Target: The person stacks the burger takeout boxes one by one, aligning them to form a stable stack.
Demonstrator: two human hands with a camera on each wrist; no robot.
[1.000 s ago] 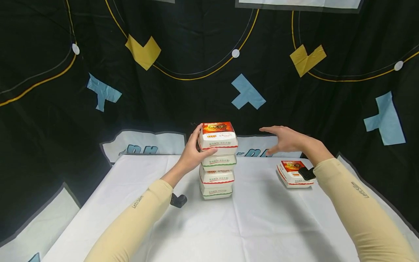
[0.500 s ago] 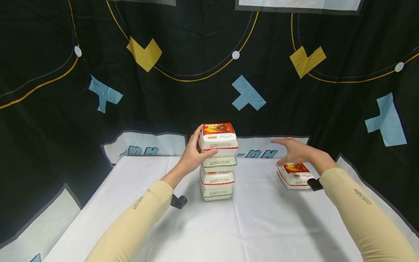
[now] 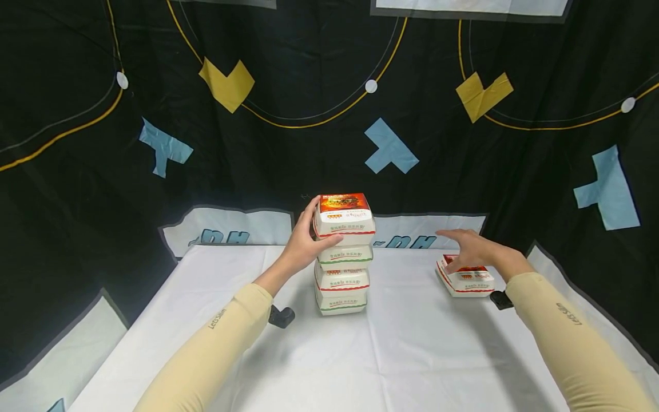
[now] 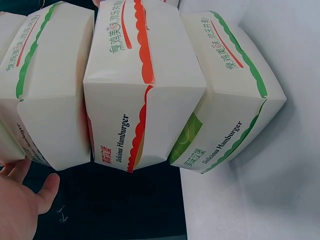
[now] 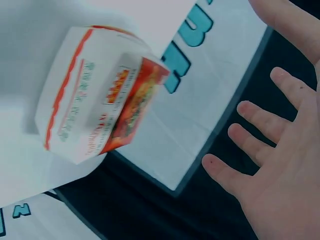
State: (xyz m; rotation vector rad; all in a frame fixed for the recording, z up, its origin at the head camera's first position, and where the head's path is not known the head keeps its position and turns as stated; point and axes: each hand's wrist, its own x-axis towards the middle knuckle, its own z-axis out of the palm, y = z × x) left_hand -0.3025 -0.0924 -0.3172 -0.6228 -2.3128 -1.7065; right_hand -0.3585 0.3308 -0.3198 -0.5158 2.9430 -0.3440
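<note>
Several white hamburger boxes with alternating red and green scalloped trim stand in one upright stack. My left hand [image 3: 302,239] grips the top hamburger box [image 3: 344,224], thumb across its front and fingers along its left side. From the left wrist view, the lower boxes, such as the red-trimmed one [image 4: 145,55], fill the frame, and my fingers show at bottom left. On the right lies a single hamburger box [image 3: 469,284] with red trim and a burger picture on its lid. My right hand [image 3: 477,250], fingers spread, is over that box and hides part of its lid; the right wrist view shows a gap between them.
A white cloth covers the table [image 3: 412,349]. Behind it hangs a black curtain [image 3: 309,160] with yellow and blue taped shapes. White panels [image 3: 239,229] with blue letters run along the table's back edge.
My right hand has moved right and down, from beside the single box to over it. The left hand and the stack have stayed put.
</note>
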